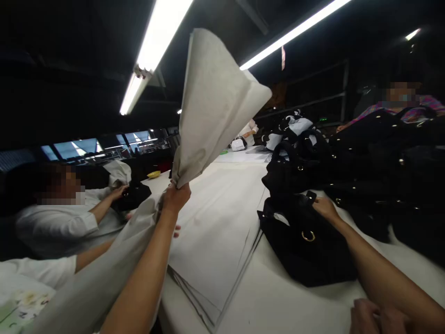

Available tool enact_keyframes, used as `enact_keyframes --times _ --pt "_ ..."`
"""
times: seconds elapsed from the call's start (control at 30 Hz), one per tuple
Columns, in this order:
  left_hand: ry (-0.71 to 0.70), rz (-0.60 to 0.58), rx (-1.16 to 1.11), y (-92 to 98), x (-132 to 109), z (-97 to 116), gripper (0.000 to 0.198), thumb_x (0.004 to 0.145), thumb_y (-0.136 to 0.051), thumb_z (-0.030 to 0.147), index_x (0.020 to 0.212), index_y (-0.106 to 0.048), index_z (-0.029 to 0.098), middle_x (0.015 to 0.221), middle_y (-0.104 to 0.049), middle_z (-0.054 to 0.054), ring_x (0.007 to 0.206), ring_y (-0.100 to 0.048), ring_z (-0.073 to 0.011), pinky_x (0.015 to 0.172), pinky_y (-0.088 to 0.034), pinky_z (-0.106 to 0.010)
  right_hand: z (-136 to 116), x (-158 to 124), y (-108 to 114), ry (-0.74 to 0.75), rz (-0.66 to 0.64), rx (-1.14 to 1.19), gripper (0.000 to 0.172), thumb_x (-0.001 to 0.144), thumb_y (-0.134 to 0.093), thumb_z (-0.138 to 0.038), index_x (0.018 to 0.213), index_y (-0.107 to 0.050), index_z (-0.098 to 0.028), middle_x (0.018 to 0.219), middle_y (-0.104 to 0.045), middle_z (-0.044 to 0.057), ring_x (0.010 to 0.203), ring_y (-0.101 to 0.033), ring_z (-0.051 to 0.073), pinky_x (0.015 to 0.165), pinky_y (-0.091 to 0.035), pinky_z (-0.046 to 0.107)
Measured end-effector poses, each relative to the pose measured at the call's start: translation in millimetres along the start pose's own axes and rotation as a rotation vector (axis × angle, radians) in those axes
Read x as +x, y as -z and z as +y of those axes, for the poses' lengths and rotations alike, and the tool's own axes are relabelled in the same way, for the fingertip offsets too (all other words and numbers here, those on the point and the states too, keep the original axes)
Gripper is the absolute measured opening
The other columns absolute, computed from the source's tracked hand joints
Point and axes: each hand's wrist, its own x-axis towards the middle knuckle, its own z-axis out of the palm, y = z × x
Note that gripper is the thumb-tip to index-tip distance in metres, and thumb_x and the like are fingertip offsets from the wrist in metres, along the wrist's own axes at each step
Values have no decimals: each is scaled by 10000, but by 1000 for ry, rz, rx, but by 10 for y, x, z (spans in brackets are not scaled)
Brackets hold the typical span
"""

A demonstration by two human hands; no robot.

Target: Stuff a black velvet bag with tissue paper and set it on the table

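My left hand (175, 197) is closed round the gathered middle of a large off-white sheet (212, 97). Whether it is paper or cloth I cannot tell. Its upper part fans out above my fist, and the rest hangs down to the left past my forearm. On the right, my right hand (326, 208) grips the top edge of a black handbag (313, 253) near a strap tab. A gold ring shows on the bag's side. Between my hands a stack of wide white sheets (215, 241) lies on the white table (267, 301).
Black bags (371, 171) are piled at the right. A co-worker (69, 227) sits at the left; another's arm (92, 255) reaches behind the sheet. Another hand (378, 317) is at bottom right. A yellow dish (154, 174) stands on the far left edge.
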Motion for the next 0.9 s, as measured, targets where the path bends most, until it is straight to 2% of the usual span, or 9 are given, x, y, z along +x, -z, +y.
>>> enact_keyframes --times 0.1,0.17,0.23,0.27,0.4,0.53,0.63,0.77,0.9 --pt "-42 -94 -19 -984 -330 73 498 784 -494 559 712 -684 105 1032 -703 -102 1075 -627 -85 897 -459 -204 68 -126 41 -83 63 175 268 773 -636 -361 834 -755 -128 890 -751 115 986 -686 299 900 -499 380" --pt "-62 -135 -51 -1382 -514 126 432 877 -538 497 877 -690 92 1122 -678 -110 1030 -630 -126 943 -488 -311 116 -279 88 -112 80 271 327 739 -653 -391 904 -756 -129 979 -756 116 1022 -684 286 937 -509 378" --pt "-65 -149 -89 -1601 -623 181 197 882 -604 337 946 -680 167 1172 -650 -104 1061 -612 -171 942 -499 -350 143 -484 149 -128 79 338 405 716 -657 -449 945 -754 -130 1008 -756 117 1017 -691 283 914 -536 370" --pt "-59 -142 -105 -1659 -649 206 129 850 -620 236 961 -672 199 1183 -636 -104 1091 -597 -194 946 -498 -355 144 -604 184 -133 76 359 446 699 -664 -485 957 -755 -132 1006 -757 116 1008 -694 288 892 -548 368" --pt "-8 -113 -142 -1685 -653 272 375 707 -556 30 1049 -612 175 1178 -567 -125 1114 -567 -261 1018 -474 -430 66 -1135 365 -156 79 396 571 617 -688 -586 964 -759 -138 976 -762 117 974 -696 321 843 -564 383" --pt "-4 -124 -152 -1623 -615 270 320 722 -540 72 1021 -615 160 1177 -551 -127 1095 -560 -268 1024 -465 -424 -45 -1647 589 -178 104 387 569 574 -685 -563 956 -756 -148 1016 -755 124 1051 -663 357 969 -508 453" --pt "-10 -100 -145 -1633 -579 213 273 725 -524 88 971 -624 154 1151 -568 -124 1047 -572 -253 990 -477 -394 -99 -2036 758 -172 33 357 586 575 -693 -520 1038 -748 -165 1118 -732 114 1118 -637 356 1046 -459 478" --pt "12 -37 -126 -1694 -532 117 242 704 -514 82 900 -644 137 1085 -593 -117 1020 -583 -241 971 -480 -363 -160 -2552 940 -151 -97 297 517 627 -647 -524 1013 -755 -199 1136 -728 86 1138 -632 335 1062 -463 445" --pt "80 10 -125 -1741 -513 66 170 690 -527 95 789 -653 153 971 -606 -71 930 -591 -205 907 -493 -325 -236 -2864 1019 -117 -122 177 520 670 -564 -548 1039 -743 -228 1143 -726 58 1146 -630 316 1079 -448 443"
